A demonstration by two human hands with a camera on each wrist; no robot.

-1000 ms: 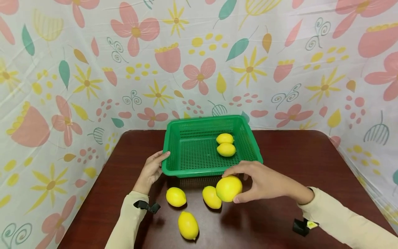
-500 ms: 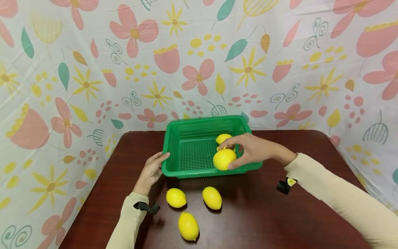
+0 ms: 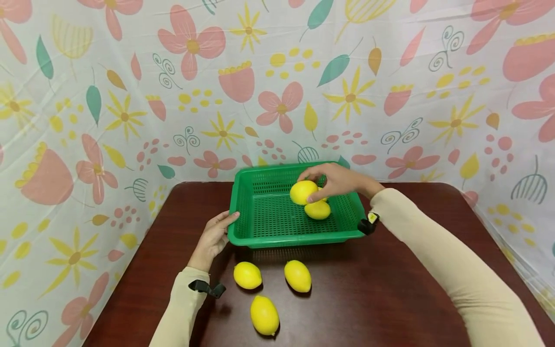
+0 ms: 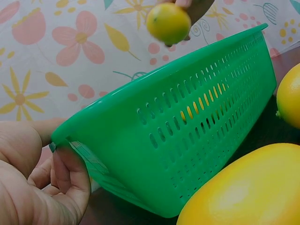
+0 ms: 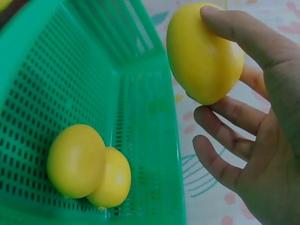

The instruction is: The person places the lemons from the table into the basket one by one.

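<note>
A green plastic basket (image 3: 277, 239) with slotted walls sits near the table's back edge. My left hand (image 3: 216, 236) grips its left rim, thumb on top and fingers curled beneath, as the left wrist view shows. Above the basket, my right hand (image 3: 336, 179) pinches a lemon (image 3: 304, 192) between thumb and fingers; in the right wrist view this lemon (image 5: 204, 54) is held clear of the basket. Two other lemons lie touching inside the basket's right half; the nearer lemon (image 3: 317, 210) shows well, the farther one is mostly hidden behind the hand in the head view.
In front of the basket, three lemons lie on the dark red-brown table (image 3: 390, 289): a left lemon (image 3: 247, 275), a right lemon (image 3: 297, 276) and a nearer lemon (image 3: 264, 315). A flower-printed cloth (image 3: 277, 72) hangs behind the table and at its sides.
My right hand has carried its lemon from in front of the basket up, back and slightly left to over the basket. My left hand keeps its grip on the rim.
</note>
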